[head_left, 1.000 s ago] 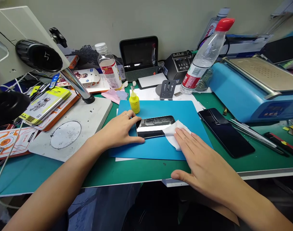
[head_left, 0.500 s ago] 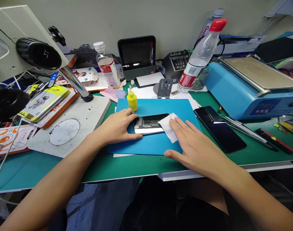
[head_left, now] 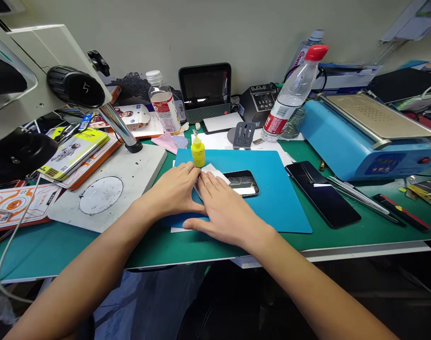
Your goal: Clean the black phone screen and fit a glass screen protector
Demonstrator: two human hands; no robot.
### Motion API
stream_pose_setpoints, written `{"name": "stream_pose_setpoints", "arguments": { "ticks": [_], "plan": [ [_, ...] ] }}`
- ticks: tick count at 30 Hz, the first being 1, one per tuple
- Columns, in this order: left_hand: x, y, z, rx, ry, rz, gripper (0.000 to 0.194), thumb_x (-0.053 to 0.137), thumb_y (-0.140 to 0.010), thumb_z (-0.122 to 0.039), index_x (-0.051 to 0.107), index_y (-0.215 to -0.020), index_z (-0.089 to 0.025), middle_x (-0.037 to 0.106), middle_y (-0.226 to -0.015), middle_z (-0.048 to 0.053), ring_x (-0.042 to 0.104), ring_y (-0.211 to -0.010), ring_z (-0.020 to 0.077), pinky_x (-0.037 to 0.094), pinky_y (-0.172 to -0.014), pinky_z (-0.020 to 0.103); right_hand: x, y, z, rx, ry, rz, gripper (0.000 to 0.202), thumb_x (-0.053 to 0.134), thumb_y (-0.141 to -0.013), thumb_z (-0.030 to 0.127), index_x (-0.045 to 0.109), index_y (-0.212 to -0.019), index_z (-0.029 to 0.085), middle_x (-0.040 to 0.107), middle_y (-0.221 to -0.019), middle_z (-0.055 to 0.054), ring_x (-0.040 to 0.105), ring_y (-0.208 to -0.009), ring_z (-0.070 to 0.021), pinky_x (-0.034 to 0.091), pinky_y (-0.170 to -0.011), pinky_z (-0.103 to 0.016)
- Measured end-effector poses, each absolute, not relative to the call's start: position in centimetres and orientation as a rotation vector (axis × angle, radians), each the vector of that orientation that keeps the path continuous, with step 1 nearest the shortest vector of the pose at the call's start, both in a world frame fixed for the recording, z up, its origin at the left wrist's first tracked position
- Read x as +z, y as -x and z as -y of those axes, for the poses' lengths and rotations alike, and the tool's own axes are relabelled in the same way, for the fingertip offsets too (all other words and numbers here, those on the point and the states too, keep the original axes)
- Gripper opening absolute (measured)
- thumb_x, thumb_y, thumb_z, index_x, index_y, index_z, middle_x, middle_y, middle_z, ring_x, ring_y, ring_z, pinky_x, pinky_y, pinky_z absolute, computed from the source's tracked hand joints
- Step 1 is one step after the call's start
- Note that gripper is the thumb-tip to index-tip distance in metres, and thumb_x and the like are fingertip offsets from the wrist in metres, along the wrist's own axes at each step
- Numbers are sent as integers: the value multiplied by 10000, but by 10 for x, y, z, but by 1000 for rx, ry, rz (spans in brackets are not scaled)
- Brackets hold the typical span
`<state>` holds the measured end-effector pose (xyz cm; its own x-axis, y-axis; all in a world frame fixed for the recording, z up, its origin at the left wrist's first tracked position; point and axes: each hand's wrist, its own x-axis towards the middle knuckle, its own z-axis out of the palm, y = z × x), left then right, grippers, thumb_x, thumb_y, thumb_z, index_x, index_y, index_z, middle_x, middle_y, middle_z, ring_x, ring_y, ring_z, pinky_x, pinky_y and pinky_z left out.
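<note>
- The phone [head_left: 245, 182] lies flat on the blue mat [head_left: 275, 203], in front of me, its left portion covered by my hands and the wipe.
- Its long axis runs left to right, roughly along the desk's front edge, with the right end tipped slightly away from me. That short, rounded end points right and shows bare; I cannot tell which end is its top.
- My right hand [head_left: 227, 208] is laid flat, fingers side by side over the white wipe [head_left: 212, 168], thumb spread out towards my left. A corner of the wipe shows past my fingers, over the phone.
- My left hand [head_left: 174, 189] arches at the phone's left end, thumb spread from the fingers; my right fingers overlap there, so I cannot tell whether I pinch its edges.
- Just beyond my left fingers, the yellow bottle [head_left: 198, 155] stands upright.
</note>
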<state>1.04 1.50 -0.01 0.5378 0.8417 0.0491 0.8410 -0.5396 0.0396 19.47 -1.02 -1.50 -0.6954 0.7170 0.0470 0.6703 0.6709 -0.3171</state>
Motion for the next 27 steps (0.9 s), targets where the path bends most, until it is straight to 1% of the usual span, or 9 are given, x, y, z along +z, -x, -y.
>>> {"name": "stream_pose_setpoints", "arguments": {
  "ticks": [2, 6, 8, 11, 14, 18, 23, 25, 27],
  "plan": [
    [-1, -11, -14, 156, -2799, -1504, 707, 702, -767, -719, 611, -1125, -116, 627, -1058, 158, 598, -1002, 351, 495, -872, 452, -17, -191, 17, 379, 1103, 2712, 1180, 347, -873, 867, 257, -1594, -62, 263, -1668, -293, 221, -1576, -386, 217, -1291, -531],
    [-7, -13, -14, 313, -2844, -1423, 816, 646, -773, -802, 575, -1227, -127, 624, -1146, 173, 577, -1043, 346, 471, -931, 456, -19, -216, 29, 336, 1058, 2752, 1051, 329, -936, 796, 337, -1576, -37, 310, -1651, -286, 239, -1571, -381, 283, -1265, -559],
    [-7, -13, -15, 320, -2822, -1405, 881, 626, -740, -861, 585, -1217, -122, 622, -1158, 178, 577, -1046, 348, 470, -937, 461, -20, -238, 32, 300, 1126, 2748, 994, 351, -954, 764, 380, -1563, -21, 344, -1636, -286, 264, -1561, -392, 320, -1241, -592],
    [-3, -12, -16, 333, -2776, -1424, 947, 607, -682, -923, 622, -1176, -115, 615, -1169, 180, 574, -1072, 361, 470, -951, 471, -19, -268, 29, 220, 1240, 2755, 850, 363, -1010, 664, 366, -1586, 39, 324, -1658, -247, 278, -1558, -369, 339, -1228, -602],
    [4, -9, -17, 388, -2751, -1440, 913, 580, -700, -929, 652, -1134, -129, 616, -1154, 162, 573, -1077, 346, 467, -967, 462, -18, -291, 24, 150, 1302, 2789, 816, 340, -1030, 630, 338, -1596, 42, 313, -1671, -222, 275, -1562, -344, 347, -1228, -581],
    [5, -6, -18, 219, -2741, -1462, 877, 613, -700, -906, 655, -1118, -136, 624, -1103, 146, 577, -1024, 340, 479, -930, 473, -19, -318, 22, 95, 1405, 2793, 825, 337, -1031, 619, 298, -1606, 29, 354, -1653, -231, 331, -1539, -363, 379, -1200, -614],
    [2, -8, -19, 151, -2702, -1443, 647, 641, -816, -735, 654, -1082, -145, 628, -1055, 122, 593, -1004, 327, 503, -874, 459, -7, -327, 7, -16, 1401, 2702, 767, 389, -1019, 604, 360, -1595, 97, 379, -1651, -208, 274, -1549, -429, 326, -1183, -709],
    [1, -10, -20, 164, -2698, -1452, 590, 647, -823, -690, 655, -1049, -145, 636, -1033, 124, 602, -999, 328, 513, -865, 457, 4, -312, -9, 20, 1343, 2681, 794, 439, -997, 631, 382, -1584, 99, 402, -1643, -205, 287, -1550, -418, 305, -1209, -678],
    [0, -12, -20, 215, -2685, -1459, 578, 670, -795, -670, 649, -1028, -142, 647, -1023, 133, 613, -1000, 332, 525, -869, 461, 14, -291, -30, 222, 1229, 2776, 849, 518, -953, 668, 400, -1576, 103, 451, -1615, -211, 385, -1510, -403, 386, -1191, -606]
  ]
}}
